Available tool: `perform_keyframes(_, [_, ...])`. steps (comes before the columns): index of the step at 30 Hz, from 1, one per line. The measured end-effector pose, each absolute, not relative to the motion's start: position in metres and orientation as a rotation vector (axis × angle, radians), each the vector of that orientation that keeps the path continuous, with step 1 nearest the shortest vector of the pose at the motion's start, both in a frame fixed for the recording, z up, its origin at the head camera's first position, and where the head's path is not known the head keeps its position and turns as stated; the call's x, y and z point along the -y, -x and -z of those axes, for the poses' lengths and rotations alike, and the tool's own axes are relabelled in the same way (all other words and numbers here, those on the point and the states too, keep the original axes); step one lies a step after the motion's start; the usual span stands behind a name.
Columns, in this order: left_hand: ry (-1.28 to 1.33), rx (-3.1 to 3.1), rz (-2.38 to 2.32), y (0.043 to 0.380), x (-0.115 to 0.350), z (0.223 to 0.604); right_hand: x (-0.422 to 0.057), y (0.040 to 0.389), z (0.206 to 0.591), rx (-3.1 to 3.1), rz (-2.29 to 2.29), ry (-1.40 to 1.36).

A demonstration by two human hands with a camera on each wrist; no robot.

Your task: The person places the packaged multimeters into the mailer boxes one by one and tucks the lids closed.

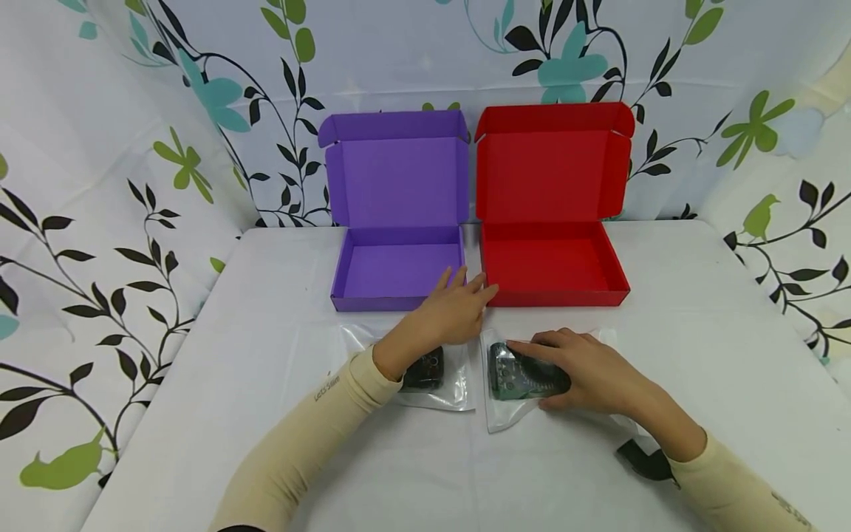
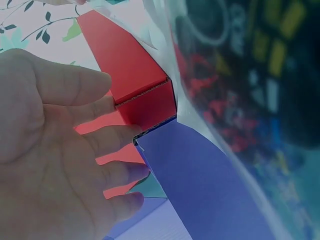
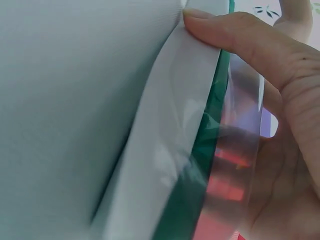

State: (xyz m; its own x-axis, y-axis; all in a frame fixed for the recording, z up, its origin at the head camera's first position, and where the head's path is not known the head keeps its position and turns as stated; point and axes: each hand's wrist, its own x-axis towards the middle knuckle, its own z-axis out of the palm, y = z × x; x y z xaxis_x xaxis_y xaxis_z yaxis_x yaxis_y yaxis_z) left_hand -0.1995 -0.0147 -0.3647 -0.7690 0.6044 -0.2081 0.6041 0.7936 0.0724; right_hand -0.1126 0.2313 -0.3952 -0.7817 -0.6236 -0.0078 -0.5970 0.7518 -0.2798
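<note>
My left hand (image 1: 455, 307) is open with fingers spread. It reaches over the front of the purple box (image 1: 405, 304), fingertips close to the corner where that box meets the red box (image 1: 555, 298). Under the left wrist lies a clear plastic bag (image 1: 459, 395) with a black item (image 1: 425, 369) in it, partly hidden by the arm. My right hand (image 1: 592, 369) grips a green circuit board (image 1: 521, 380) in another clear bag (image 1: 499, 423). In the right wrist view the thumb (image 3: 235, 30) is at the bag's edge and the other fingers are across the board.
Both boxes stand side by side at the table's back with lids (image 1: 399, 181) raised, their trays facing up. A patterned curtain (image 1: 399, 52) hangs behind the white table (image 1: 425, 473). A dark object (image 1: 645, 458) shows beside my right wrist.
</note>
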Motion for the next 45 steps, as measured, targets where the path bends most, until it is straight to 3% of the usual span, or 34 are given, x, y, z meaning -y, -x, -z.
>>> perform_keyframes(20, [-0.980,-2.790,0.051,0.175,0.028,0.369,-0.238,0.098,0.356,-2.923,0.431,1.008])
perform_keyframes(45, [-1.028,-2.799,0.013,0.143,0.040,0.375,-0.244,0.112,0.327,-2.978,0.457,0.939])
